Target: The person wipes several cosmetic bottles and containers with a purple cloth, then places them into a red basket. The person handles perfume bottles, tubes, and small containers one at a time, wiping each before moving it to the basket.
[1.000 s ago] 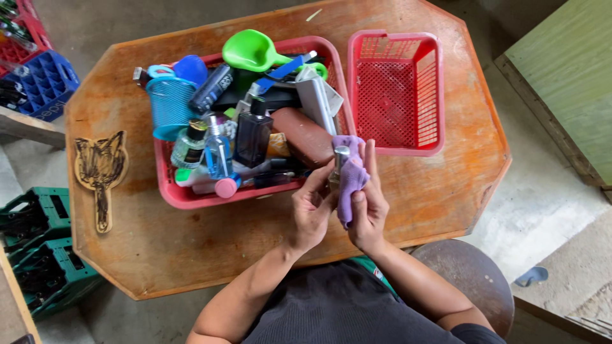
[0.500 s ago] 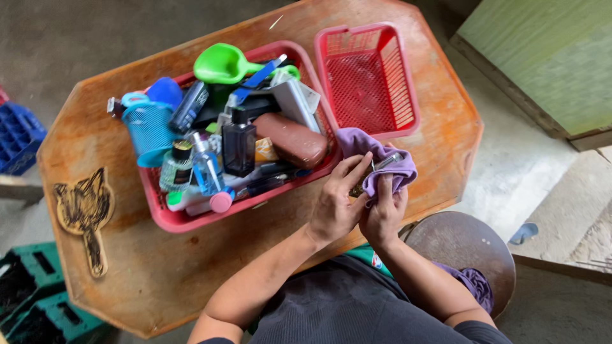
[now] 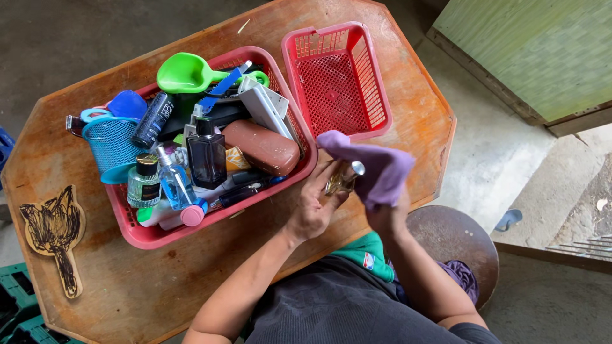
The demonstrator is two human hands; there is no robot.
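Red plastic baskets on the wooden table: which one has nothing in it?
The smaller red plastic basket at the table's far edge, showing only bare mesh. The larger red plastic basket beside it is heaped with bottles and a green scoop.

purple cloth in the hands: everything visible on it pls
The purple cloth looks soft and woven, plain in colour, crumpled. It drapes over the right hand, hiding most of it, one corner sticking out toward the empty red basket. It presses against the silver cap of a small bottle held in the left hand, above the wooden table.
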